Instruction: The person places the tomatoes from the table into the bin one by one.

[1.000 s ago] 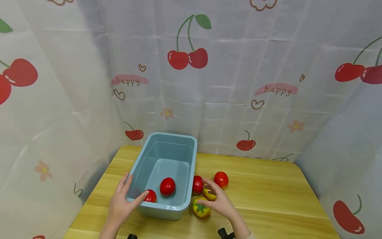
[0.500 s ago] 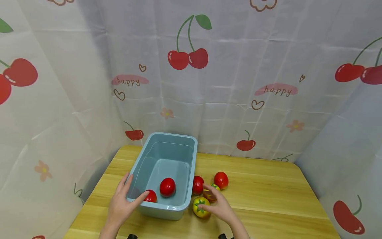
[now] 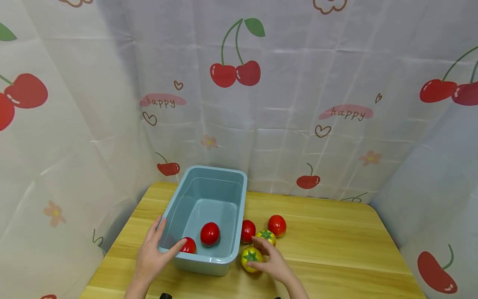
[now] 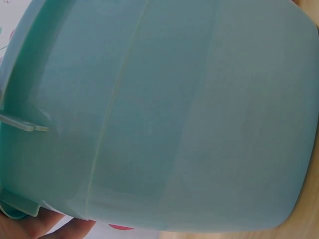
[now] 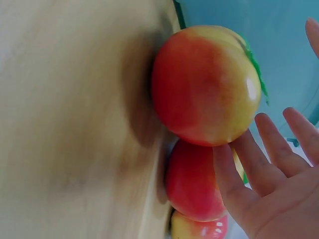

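My left hand holds the near left corner of a blue-grey plastic bin, its thumb over the near rim. In the left wrist view, two of its fingers show behind the bin's corner. My right hand is at a yellow tomato with a green leafy top, just right of the bin. The right wrist view shows this tomato's red lower part on the table and the hand's fingers extended beside it. Contact is hard to tell. Inside the bin lie two red tomatoes, one further in and one partly hidden by my left thumb.
Behind the right hand sit another yellow tomato and two red ones, one close to the bin and one further right. The wooden table is bounded by a printed curtain.
My right hand has drawn back from the farther yellow tomato towards the nearer one, uncovering the farther one. The left hand and the bin have not moved.
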Tool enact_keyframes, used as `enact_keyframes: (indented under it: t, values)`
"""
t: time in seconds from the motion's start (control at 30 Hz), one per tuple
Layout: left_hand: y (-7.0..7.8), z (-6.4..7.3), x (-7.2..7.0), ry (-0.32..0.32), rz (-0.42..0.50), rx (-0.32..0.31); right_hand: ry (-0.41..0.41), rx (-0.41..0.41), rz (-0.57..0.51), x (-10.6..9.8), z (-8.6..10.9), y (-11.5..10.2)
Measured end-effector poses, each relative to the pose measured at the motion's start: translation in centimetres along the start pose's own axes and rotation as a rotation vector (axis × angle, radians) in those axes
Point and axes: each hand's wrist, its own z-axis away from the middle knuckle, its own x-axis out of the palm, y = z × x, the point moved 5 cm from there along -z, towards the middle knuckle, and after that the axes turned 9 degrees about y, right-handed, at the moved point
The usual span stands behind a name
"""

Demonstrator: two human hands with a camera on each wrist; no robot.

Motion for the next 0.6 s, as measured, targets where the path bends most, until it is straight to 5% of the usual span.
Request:
enact_keyframes:
  t: [0.6]
  values:
    - [0.0,0.0,0.0,0.000,-0.016,-0.005,-0.056,0.056,0.069,1.0,0.5,3.1]
